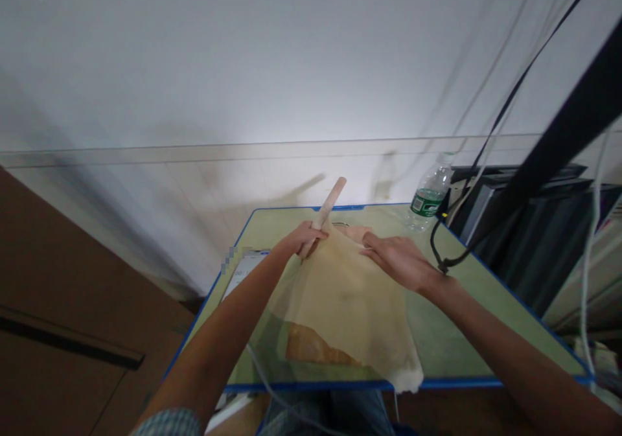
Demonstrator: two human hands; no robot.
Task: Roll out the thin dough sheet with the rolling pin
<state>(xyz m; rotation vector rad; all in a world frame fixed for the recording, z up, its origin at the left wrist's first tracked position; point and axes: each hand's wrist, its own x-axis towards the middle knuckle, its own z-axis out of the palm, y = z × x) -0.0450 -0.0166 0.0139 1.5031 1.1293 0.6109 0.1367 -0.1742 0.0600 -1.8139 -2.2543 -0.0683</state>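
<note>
A large beige cloth (352, 293) is held up by its far edge above the table, its near corner hanging over the front edge. At its upper left, my left hand (310, 236) is closed around a pale wooden stick (333, 201), with the cloth's edge at the fingers. The stick slants up and away, toward the wall. My right hand (393, 258) pinches the cloth's far right edge between thumb and fingers. Under the cloth shows part of a flat brown piece (315, 346), whose material I cannot make out. A pinkish patch (358, 231) shows between the hands, partly covered.
The green table (451, 332) has a blue rim and stands against a white wall. A clear bottle with a green label (427, 196) is at the back right. A phone-like white object (243, 271) lies left. Dark folders (529, 229), a black strap and cables crowd the right.
</note>
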